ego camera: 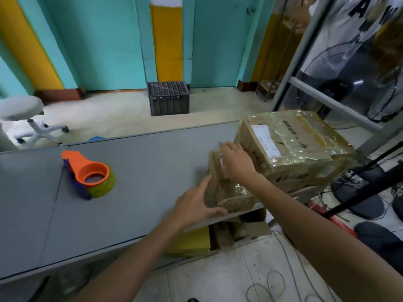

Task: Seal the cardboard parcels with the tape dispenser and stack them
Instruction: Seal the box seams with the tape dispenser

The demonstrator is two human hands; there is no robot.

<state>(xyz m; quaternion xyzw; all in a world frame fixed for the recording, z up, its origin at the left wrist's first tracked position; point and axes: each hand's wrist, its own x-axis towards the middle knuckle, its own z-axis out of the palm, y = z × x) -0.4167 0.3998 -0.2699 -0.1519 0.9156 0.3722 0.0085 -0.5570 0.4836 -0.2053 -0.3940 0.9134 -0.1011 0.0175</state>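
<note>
a long flat grey table [141, 171] stands in a room with blue-green and yellow walls [104, 40], a black plastic crate [168, 99] and a white round stool [20, 109] on the floor behind it. the left hand [196, 203] has its fingers spread wide and straight against the left and near sides of a small brown cardboard parcel [229, 192] at the table's near right edge, and the right hand [236, 160] lies flat on top, reaching forward. a big taped cardboard parcel [294, 149] sits just beside it, and the orange tape dispenser [89, 174] lies well apart on the left.

The right hand [236, 162] hides much of the top of the small brown cardboard parcel [226, 192]. Print on the large tape-wrapped cardboard parcel [294, 149] is too blurred to read.
</note>
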